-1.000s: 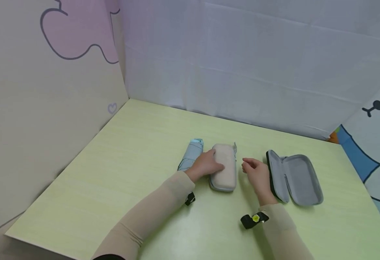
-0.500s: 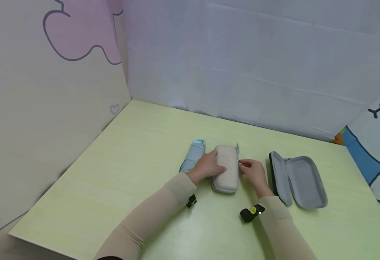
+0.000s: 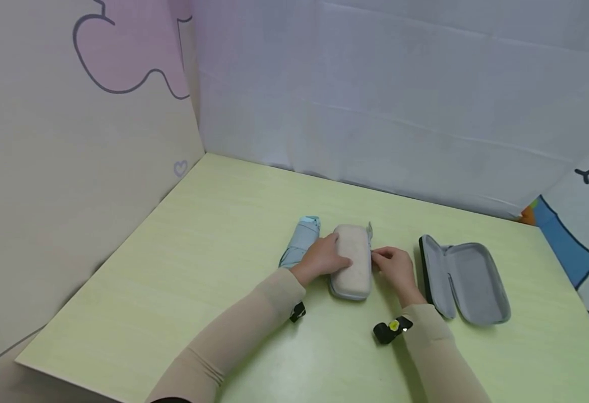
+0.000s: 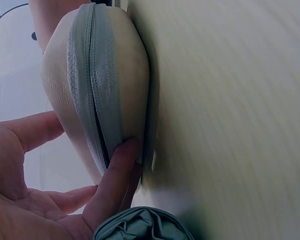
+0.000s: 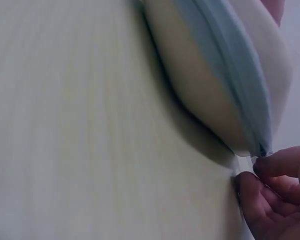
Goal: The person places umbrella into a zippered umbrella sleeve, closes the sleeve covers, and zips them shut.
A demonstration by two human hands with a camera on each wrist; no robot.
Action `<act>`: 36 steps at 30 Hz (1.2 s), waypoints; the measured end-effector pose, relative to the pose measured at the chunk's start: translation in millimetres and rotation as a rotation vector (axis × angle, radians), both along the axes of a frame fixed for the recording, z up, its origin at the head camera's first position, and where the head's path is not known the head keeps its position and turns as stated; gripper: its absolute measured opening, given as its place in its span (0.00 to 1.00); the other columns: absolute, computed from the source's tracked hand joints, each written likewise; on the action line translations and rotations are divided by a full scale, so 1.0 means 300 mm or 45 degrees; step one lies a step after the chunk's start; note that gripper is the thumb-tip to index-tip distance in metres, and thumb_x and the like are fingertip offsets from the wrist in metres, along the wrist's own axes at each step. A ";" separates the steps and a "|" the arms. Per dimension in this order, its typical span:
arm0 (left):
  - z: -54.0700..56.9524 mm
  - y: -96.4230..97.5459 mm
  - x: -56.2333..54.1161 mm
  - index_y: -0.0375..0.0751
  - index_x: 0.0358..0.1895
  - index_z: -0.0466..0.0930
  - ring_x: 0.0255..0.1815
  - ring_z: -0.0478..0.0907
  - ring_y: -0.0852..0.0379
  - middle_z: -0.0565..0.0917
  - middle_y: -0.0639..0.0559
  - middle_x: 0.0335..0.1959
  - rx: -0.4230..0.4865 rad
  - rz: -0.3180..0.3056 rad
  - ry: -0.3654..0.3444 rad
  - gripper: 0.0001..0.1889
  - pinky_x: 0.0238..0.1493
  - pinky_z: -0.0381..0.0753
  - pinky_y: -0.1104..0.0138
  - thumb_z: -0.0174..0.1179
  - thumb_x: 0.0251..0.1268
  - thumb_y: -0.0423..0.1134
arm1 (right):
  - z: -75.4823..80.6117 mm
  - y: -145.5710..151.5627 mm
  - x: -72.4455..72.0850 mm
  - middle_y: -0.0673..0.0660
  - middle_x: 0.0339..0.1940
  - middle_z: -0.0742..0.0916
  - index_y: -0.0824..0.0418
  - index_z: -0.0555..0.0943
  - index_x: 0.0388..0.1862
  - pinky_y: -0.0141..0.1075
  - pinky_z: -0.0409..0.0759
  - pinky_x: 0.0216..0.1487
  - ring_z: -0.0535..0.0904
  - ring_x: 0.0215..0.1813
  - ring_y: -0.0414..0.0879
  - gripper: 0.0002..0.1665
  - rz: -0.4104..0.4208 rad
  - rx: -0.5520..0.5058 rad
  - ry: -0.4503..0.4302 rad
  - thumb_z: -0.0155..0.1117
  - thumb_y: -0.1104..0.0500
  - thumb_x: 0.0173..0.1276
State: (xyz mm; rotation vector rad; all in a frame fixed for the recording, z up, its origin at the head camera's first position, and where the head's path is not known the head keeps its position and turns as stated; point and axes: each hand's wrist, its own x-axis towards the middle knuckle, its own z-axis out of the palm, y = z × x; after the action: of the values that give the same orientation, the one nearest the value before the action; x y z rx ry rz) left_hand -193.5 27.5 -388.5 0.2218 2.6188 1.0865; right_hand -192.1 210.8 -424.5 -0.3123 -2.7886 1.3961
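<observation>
A cream zip case (image 3: 353, 262) with a grey zipper band lies on the table. My left hand (image 3: 323, 259) grips it from the left, thumb on the lid; in the left wrist view, fingers (image 4: 121, 160) press its side beside a narrow dark slit in the zipper (image 4: 97, 120). On the case's right side, my right hand (image 3: 396, 270) pinches the zipper pull with thumb and fingertip; the pull is mostly hidden by the fingers. The right wrist view has those fingertips (image 5: 275, 162) right at the end of the zipper band.
A folded light-blue umbrella (image 3: 300, 242) lies left of the case, partly behind the left hand. To the right, a second case (image 3: 476, 282) lies unfolded, its grey lining showing. A wall borders the table (image 3: 173, 302) at left, and a white sheet hangs behind.
My right hand has moved left from beside the unfolded case to the cream case's right edge, where its fingertips now pinch the zipper pull. My left hand keeps its grip.
</observation>
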 end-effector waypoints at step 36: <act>-0.009 0.003 0.003 0.38 0.70 0.57 0.61 0.68 0.50 0.71 0.42 0.63 -0.099 -0.057 0.092 0.48 0.56 0.69 0.64 0.70 0.47 0.54 | 0.004 0.004 0.005 0.50 0.22 0.82 0.78 0.78 0.41 0.26 0.75 0.26 0.76 0.24 0.35 0.11 -0.091 -0.348 -0.069 0.59 0.68 0.65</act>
State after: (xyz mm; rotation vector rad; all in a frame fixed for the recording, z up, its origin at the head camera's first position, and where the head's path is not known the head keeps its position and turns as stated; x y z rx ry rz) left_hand -192.5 28.2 -391.3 0.3059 2.7001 0.9769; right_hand -190.6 212.1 -423.3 -0.4541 -2.5948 1.7769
